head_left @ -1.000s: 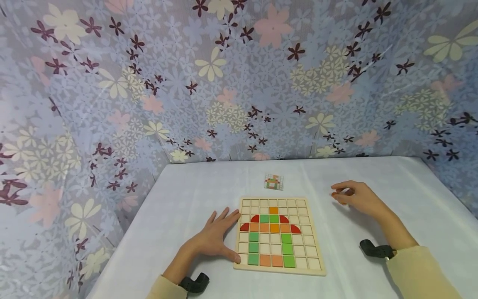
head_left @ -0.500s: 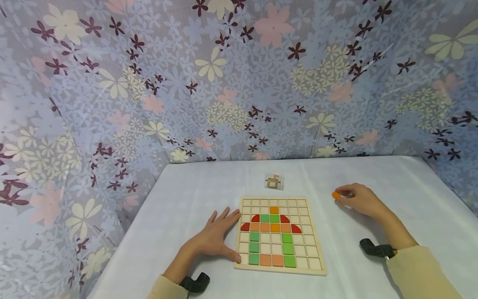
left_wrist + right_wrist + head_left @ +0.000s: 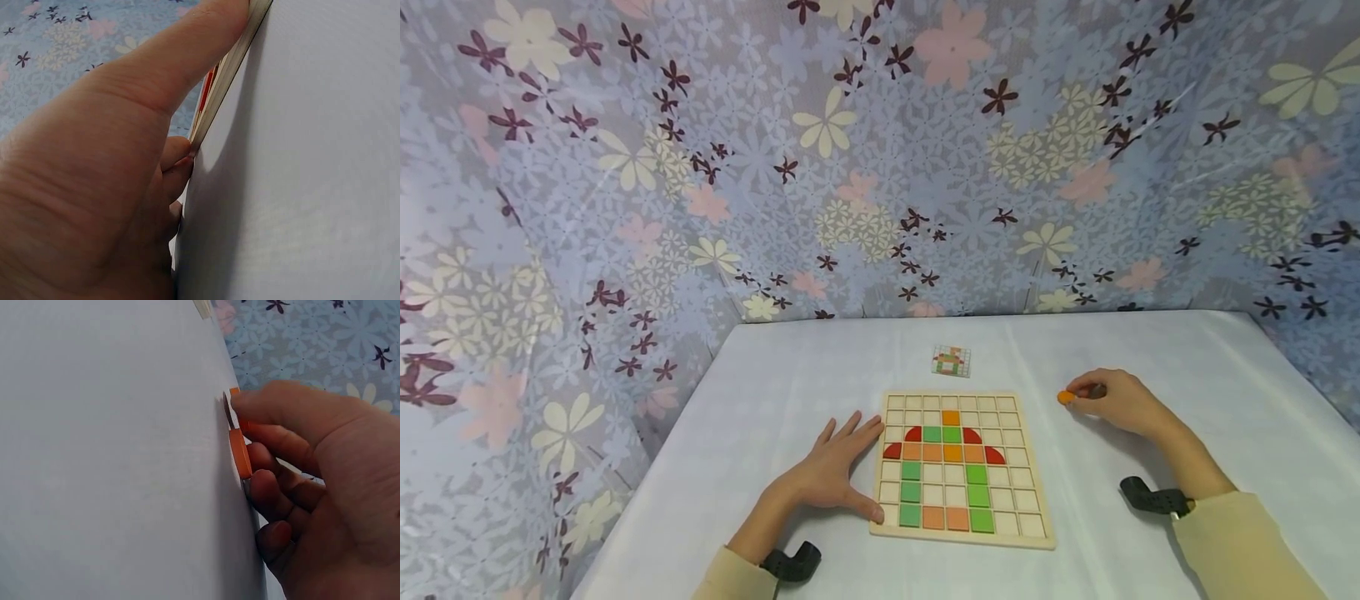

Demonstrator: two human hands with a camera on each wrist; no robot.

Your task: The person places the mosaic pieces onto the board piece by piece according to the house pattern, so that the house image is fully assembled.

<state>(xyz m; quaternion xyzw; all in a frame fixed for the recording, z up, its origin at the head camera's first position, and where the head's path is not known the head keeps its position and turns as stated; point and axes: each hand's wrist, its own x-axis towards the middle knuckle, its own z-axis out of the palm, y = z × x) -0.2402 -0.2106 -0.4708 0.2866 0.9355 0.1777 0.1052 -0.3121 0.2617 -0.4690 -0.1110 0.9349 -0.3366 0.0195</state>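
Note:
A wooden grid board (image 3: 1011,540) lies on the white cloth, with green, orange, salmon and red tiles in several cells. My left hand (image 3: 823,475) rests at its left edge, fingers spread and straight, the thumb on the near left corner. In the left wrist view the thumb (image 3: 187,56) lies across the board's rim (image 3: 228,84). To the right of the board, my right hand (image 3: 1116,402) pinches a small orange tile (image 3: 1065,397) just over the cloth. The right wrist view shows an orange tile (image 3: 240,454) by the fingers and more orange beside the thumb; how many pieces there are I cannot tell.
A small printed card (image 3: 951,361) with a coloured grid pattern lies beyond the board. White cloth (image 3: 805,367) covers the table. A flowered curtain (image 3: 880,167) hangs behind the table's far edge and along its left side.
My right fingers shift and turn, so the orange, mostly hidden at first, shows at the fingertips and then moves slightly left and nearer. The left hand keeps its place on the board.

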